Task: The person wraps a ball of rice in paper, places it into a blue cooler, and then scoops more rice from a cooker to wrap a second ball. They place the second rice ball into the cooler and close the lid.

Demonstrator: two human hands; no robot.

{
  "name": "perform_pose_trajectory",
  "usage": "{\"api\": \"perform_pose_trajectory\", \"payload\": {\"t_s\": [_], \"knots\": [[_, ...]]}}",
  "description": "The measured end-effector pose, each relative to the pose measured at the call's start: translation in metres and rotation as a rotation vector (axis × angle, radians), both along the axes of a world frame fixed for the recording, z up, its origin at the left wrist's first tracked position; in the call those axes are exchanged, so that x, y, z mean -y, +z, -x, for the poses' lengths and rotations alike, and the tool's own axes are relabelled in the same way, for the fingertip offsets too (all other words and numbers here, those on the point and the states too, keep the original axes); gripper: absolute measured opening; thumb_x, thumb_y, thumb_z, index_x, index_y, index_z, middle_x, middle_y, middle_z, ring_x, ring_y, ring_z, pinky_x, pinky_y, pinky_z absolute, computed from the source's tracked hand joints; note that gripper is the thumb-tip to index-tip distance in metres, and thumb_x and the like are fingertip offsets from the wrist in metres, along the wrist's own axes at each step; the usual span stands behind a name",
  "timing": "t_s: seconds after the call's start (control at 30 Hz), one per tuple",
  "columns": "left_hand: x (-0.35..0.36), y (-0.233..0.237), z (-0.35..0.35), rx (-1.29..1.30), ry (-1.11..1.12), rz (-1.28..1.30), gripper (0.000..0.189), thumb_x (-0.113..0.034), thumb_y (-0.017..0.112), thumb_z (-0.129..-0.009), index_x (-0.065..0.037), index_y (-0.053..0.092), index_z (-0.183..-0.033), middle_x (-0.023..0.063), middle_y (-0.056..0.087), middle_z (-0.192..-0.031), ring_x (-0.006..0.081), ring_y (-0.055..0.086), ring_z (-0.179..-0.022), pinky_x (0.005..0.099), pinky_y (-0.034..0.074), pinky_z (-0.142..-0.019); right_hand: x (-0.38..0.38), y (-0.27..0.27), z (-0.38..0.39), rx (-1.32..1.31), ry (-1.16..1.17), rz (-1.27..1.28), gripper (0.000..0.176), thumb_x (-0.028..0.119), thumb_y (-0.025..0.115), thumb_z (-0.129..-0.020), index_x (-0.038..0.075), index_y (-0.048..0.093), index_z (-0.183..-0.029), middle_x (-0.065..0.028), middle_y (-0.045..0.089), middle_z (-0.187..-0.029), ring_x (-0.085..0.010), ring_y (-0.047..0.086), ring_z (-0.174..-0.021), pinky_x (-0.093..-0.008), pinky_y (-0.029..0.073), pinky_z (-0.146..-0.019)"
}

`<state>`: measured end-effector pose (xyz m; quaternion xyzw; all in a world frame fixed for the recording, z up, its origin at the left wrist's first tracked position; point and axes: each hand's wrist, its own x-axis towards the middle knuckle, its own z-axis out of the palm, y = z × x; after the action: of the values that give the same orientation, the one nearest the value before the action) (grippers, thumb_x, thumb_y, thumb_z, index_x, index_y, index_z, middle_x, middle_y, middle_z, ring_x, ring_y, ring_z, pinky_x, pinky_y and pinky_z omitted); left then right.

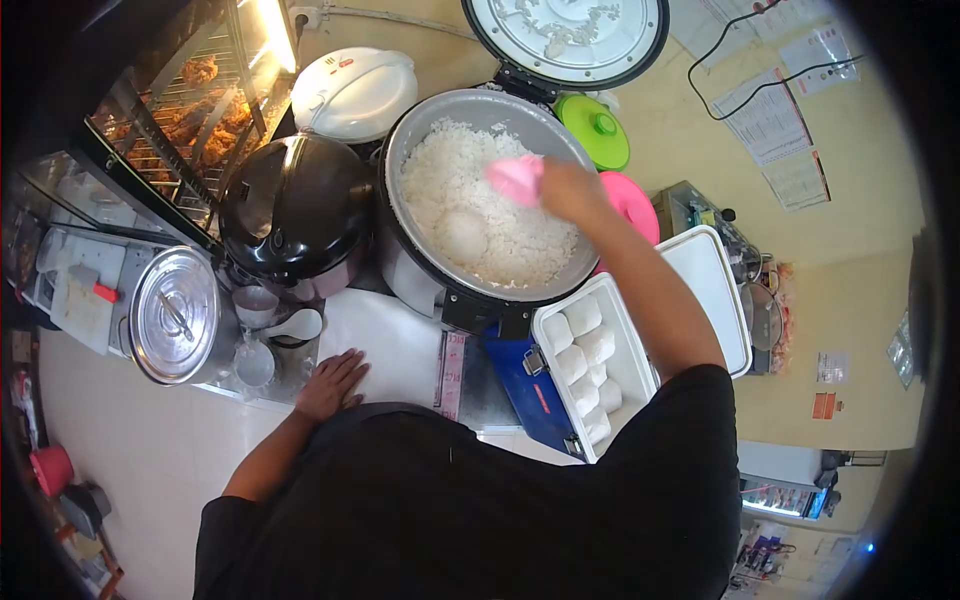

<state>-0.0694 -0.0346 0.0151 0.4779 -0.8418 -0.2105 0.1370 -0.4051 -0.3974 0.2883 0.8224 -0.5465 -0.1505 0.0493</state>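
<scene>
My right hand is closed round a pink scoop over the white rice in a large open cooker. A rounded mound of rice stands near the lower left of the pot. My left hand lies with its fingers apart on a white sheet at the counter's edge. To the right of that sheet, a blue cooler box stands open, with several white wrapped portions inside.
The cooker's raised lid is at the top. A black cooker, a white cooker and a lidded metal pot stand left. Green and pink lids lie right. A lit food cabinet is upper left.
</scene>
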Motion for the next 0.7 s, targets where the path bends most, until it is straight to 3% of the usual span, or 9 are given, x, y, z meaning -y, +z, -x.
{"api": "perform_pose_trajectory", "payload": {"t_s": [0.2,0.33,0.53,0.63,0.7], "knots": [[-0.003,-0.009,-0.001,0.001,-0.003,0.013,0.065,-0.041,0.064,-0.094,-0.011,0.048,-0.149,0.0113,0.041,-0.159,0.0293,0.036,-0.148,0.0468,0.032,-0.118,-0.068,-0.021,-0.050,0.022,0.119,-0.260,0.026,0.017,0.061,-0.090,0.001,0.066,-0.111,-0.0202,0.073,-0.101,-0.0368,0.073,-0.095,-0.0490,0.058,-0.080],[-0.003,-0.002,0.000,-0.005,-0.001,-0.009,0.064,-0.040,0.064,-0.094,-0.011,0.049,-0.149,0.0114,0.041,-0.159,0.0290,0.036,-0.149,0.0460,0.032,-0.118,-0.085,0.026,-0.050,-0.042,0.174,-0.453,0.024,0.016,0.064,-0.087,0.004,0.069,-0.108,-0.0201,0.073,-0.103,-0.0380,0.072,-0.096,-0.0482,0.057,-0.080],[0.000,0.002,0.003,0.007,0.012,-0.061,0.063,-0.040,0.063,-0.094,-0.012,0.049,-0.149,0.0115,0.041,-0.159,0.0294,0.035,-0.149,0.0468,0.031,-0.119,-0.056,0.060,-0.032,-0.100,0.230,-0.584,0.025,0.014,0.063,-0.085,0.006,0.073,-0.107,-0.0184,0.074,-0.105,-0.0371,0.071,-0.100,-0.0481,0.056,-0.082],[0.000,0.004,0.004,0.004,0.019,-0.088,0.063,-0.040,0.062,-0.094,-0.012,0.049,-0.149,0.0115,0.040,-0.159,0.0297,0.034,-0.149,0.0475,0.030,-0.119,-0.026,0.062,-0.019,0.073,0.251,-0.856,0.022,0.015,0.062,-0.085,0.006,0.073,-0.102,-0.0186,0.073,-0.106,-0.0362,0.071,-0.098,-0.0482,0.055,-0.083],[0.004,0.006,0.004,0.008,0.018,-0.085,0.063,-0.040,0.063,-0.094,-0.012,0.049,-0.149,0.0114,0.040,-0.160,0.0297,0.034,-0.150,0.0476,0.030,-0.119,-0.005,0.054,-0.006,0.210,0.351,-0.703,0.027,0.014,0.061,-0.087,0.005,0.069,-0.111,-0.0202,0.073,-0.104,-0.0368,0.071,-0.097,-0.0491,0.056,-0.081]]}}
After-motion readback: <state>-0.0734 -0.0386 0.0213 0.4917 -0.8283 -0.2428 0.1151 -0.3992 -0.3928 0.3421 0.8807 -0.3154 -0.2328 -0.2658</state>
